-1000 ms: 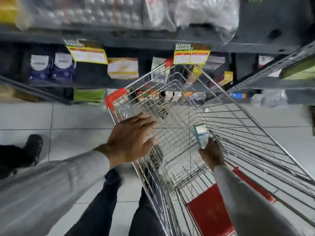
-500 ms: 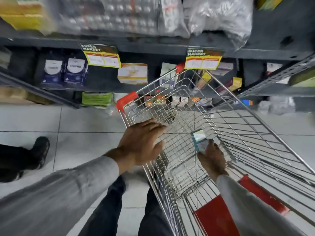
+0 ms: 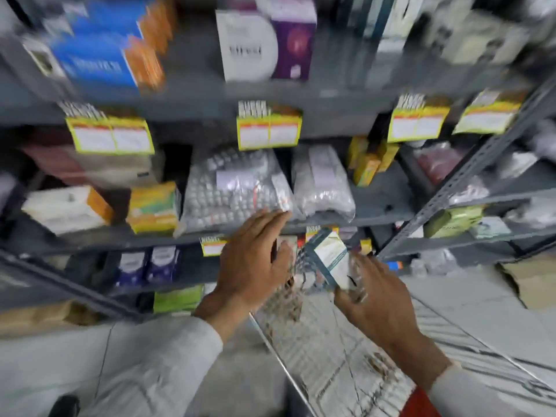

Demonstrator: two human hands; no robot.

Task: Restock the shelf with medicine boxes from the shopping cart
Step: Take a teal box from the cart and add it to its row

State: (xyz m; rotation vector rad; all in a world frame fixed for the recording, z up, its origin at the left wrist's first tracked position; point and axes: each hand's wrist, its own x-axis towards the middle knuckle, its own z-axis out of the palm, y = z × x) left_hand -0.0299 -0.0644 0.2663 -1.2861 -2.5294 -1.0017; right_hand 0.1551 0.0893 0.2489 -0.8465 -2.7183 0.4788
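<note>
My left hand was raised palm-down, fingers extended together and pointing up and right, grasping nothing. My right hand was lifted beside it, fingers apparently pinched closed, though blur obscured them. Both forearms wore pale sleeves.

The shelf is showing as grey painted metal with a matt finish, its angled upright perforated with holes. The shopping cart is looking like bright, shiny wire. The medicine box is appearing as smooth printed cardboard. Clear glossy plastic bags are wrapping blister packs. The price tags are reading as yellow printed paper. The sleeves are looking like pale, soft woven cloth. The floor is showing smooth light tiles.
</note>
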